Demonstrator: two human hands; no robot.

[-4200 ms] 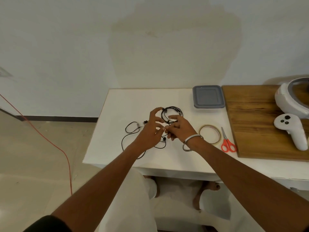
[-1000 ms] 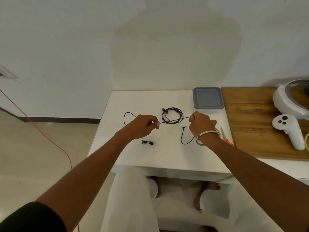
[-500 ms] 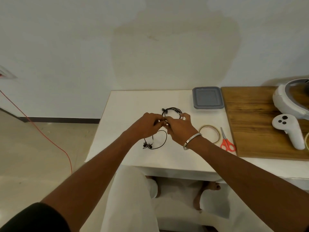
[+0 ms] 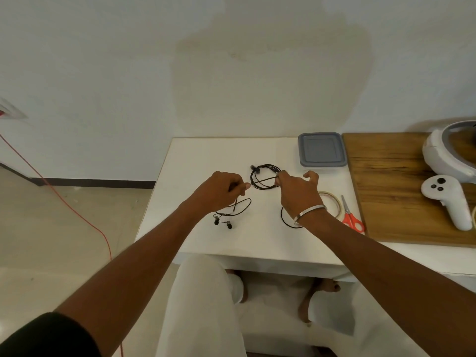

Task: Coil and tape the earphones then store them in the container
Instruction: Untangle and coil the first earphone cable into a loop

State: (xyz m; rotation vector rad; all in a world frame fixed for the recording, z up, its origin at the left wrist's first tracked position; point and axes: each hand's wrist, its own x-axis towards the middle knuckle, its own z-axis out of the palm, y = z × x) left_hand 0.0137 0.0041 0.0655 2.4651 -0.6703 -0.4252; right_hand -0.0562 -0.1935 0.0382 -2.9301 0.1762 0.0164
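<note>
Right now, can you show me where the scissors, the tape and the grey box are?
scissors (image 4: 353, 222): head view, on the red handles.
tape (image 4: 338, 205): head view, on the right side of the ring.
grey box (image 4: 321, 149): head view, on the middle of its lid.

The left hand (image 4: 219, 193) and right hand (image 4: 296, 194), pressed together half a second ago, now sit apart. A short stretch of earphone cable (image 4: 262, 179) runs between them, seemingly taut.
</note>
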